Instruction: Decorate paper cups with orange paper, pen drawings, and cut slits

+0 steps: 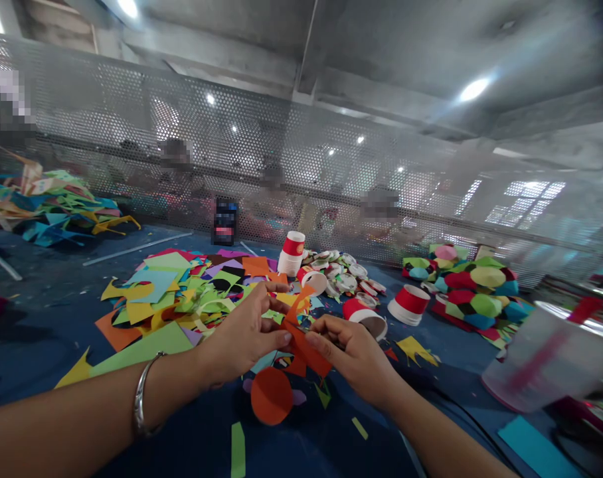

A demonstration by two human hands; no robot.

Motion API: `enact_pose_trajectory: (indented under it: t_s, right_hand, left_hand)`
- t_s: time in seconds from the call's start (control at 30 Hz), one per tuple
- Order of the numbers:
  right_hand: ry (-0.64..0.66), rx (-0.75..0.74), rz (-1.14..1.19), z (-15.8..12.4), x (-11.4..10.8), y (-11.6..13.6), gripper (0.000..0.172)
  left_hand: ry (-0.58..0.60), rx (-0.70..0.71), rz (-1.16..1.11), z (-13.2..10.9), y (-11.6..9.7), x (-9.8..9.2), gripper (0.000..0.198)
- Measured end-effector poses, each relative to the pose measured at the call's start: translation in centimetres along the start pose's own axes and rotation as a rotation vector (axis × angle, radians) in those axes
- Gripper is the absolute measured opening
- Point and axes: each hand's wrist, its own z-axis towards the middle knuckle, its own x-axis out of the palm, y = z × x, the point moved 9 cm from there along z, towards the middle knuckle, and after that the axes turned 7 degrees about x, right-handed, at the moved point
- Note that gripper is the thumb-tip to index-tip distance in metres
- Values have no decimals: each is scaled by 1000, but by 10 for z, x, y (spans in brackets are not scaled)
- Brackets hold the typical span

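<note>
i have left hand (246, 332) pinching orange paper (309, 352) between thumb and fingers; paper spans gap to right hand (348, 352). right fingers curl at paper, something dark by fingertips; cannot tell which they grip. orange disc (271, 396) lies on tabletop (192, 428), just nearside of left hand. scrap pile (182, 299) sits beyond left hand, red-and-white cup (410, 305) beyond right. my judgement: pinch lightly, close to right fingertips; keep paper taut, turn it with left hand, avoid creasing.
</note>
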Motion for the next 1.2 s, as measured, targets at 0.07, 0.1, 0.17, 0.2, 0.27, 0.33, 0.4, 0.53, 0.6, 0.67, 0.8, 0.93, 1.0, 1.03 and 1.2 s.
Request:
enact_pose_trajectory:
  t_s: [0.07,0.1,0.17,0.2,0.27,0.33,0.4,0.53,0.6,0.67,0.8,0.93,1.0,1.03,1.2]
  right_hand:
    - [-1,-1,0,0,1,0,27]
    - [0,1,-1,0,1,0,28]
    - [1,3,-7,0,2,0,29]
    - [3,3,-11,0,2,0,30]
    - [-2,3,-20,0,2,1,30]
    - [-9,5,-31,0,2,0,31]
    - [-12,7,-37,1,1,-1,30]
    - [-5,9,-39,2,3,-4,29]
    - [-5,7,-38,3,4,-4,29]
    - [-3,3,-34,3,4,-4,30]
    - [-13,-5,-15,4,4,-3,31]
    - [-44,16,-44,6,-1,-6,32]
    - [-68,25,-76,8,-4,-8,33]
    - [-82,28,-104,8,-6,-10,33]
    - [-97,72,-349,9,-5,-20,28]
  left_hand:
    - [4,-5,14,0,1,0,66]
    - [7,-6,24,0,1,0,66]
    - [11,-5,40,1,2,-2,67]
    - [11,-4,45,1,2,-2,67]
    - [8,-13,48,1,3,-4,68]
    - [0,-33,54,1,4,-4,69]
    - [-6,-49,60,1,5,-5,71]
    - [-15,-70,59,1,4,-5,74]
    - [-17,-71,66,2,5,-6,75]
    - [-13,-56,76,2,5,-7,74]
    - [22,-51,80,1,6,-5,72]
    - [-60,-47,159,1,-3,-14,70]
    - [-167,4,222,2,-16,-27,67]
    - [-219,26,244,2,-22,-34,66]
    - [-315,40,254,4,-30,-56,61]
